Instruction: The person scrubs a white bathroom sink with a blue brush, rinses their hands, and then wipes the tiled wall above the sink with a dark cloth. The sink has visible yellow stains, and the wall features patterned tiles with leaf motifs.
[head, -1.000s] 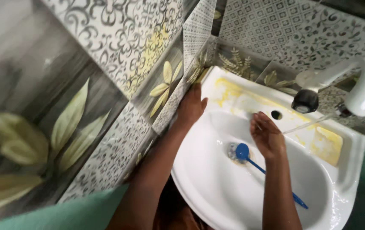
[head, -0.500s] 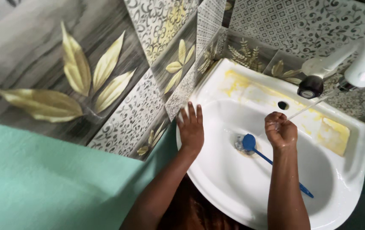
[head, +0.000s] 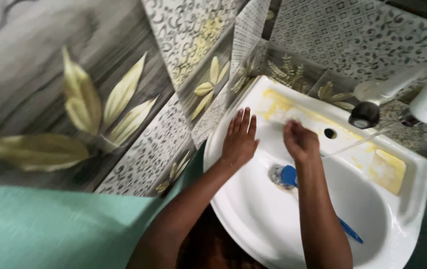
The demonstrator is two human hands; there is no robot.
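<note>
**Both hands in the basin, brush lying loose**

Head view: we see our left hand (head: 240, 139) spread flat, fingers together and fully extended, palm down on the inner slope of the white washbasin (head: 408, 199) near its left rim; it grips nothing. Our right hand (head: 300, 141) is loosely curled against the back wall of the bowl, just below the yellow-stained ledge; we cannot tell whether anything sits inside it. A thin stream of water (head: 355, 143) runs from the white tap (head: 413, 94) toward that hand.

The blue brush (head: 289, 176) lies free in the bowl, its round head over the drain, its slim handle running under our right forearm toward the near rim. We judge it light, stiff plastic, and wet, so likely slick. The handle's middle, clear of the head, looks to us the surest place to grip. The basin itself seems hard, glossy and slippery under a wet palm.
</note>
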